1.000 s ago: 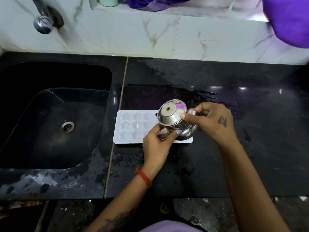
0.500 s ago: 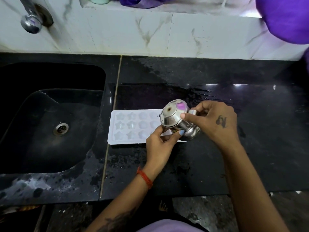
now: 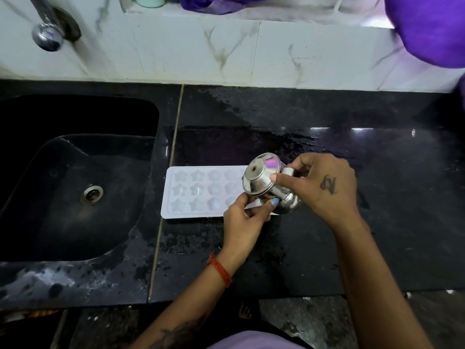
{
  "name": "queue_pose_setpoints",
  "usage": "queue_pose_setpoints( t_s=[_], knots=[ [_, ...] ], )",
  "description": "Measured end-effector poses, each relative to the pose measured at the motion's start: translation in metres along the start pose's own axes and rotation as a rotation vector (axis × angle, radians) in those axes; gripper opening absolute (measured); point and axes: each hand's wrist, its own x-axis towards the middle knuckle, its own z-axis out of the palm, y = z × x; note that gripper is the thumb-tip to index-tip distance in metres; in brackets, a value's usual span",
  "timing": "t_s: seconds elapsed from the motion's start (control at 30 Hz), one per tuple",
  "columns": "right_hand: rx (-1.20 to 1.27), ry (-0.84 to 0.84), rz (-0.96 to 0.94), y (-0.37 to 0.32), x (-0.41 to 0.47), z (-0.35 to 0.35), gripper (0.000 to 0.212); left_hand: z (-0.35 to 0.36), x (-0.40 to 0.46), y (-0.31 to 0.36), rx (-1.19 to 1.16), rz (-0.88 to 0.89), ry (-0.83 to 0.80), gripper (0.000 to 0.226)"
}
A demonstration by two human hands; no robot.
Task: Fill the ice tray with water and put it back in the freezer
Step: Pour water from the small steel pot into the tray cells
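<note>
The white tray (image 3: 201, 191) lies flat on the wet black counter (image 3: 352, 235), just right of the sink (image 3: 75, 172), its star-shaped cells facing up. Its right end is hidden under the steel pot (image 3: 266, 183), which is tipped nearly upside down over that end, base turned toward the camera. I cannot tell whether water is running out, nor how full the cells are.

The right hand (image 3: 324, 187) grips the pot from the right, fingers curled round its side and the thumb pressed against the body near the base. The left hand (image 3: 242, 220) comes up from below, its thumb and fingers pinching at the pot's lower edge, a blue-painted nail showing against the metal. A red thread band (image 3: 220, 270) sits on the left wrist.

Against half a second ago, little differs: both hands hold the pot the same way and at much the same tilt over the tray's right end. The tray keeps its place by the sink. Only the view has shifted slightly, so the tap (image 3: 47, 36) at upper left and the purple cloth (image 3: 427, 26) at upper right sit a touch lower and more to the right.
</note>
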Motion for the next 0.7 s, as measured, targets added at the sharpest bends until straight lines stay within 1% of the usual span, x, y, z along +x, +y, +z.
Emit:
queue_pose_setpoints(
  t_s=[0.23,0.37,0.53,0.7],
  knots=[
    [0.098,-0.001,0.023,0.009,0.002,0.0,0.027,0.002,0.002,-0.002,0.07,0.037,0.017,0.024],
    [0.191,-0.018,0.069,0.019,0.005,0.001,0.028,0.003,0.003,-0.001,0.153,0.071,0.067,0.022],
    [0.294,-0.006,0.121,0.028,0.006,0.002,0.029,0.006,0.004,0.002,0.216,0.126,0.098,0.027],
    [0.252,0.017,0.116,0.031,0.004,-0.004,0.03,0.011,0.002,0.0,0.199,0.093,0.05,0.039]
  ],
)
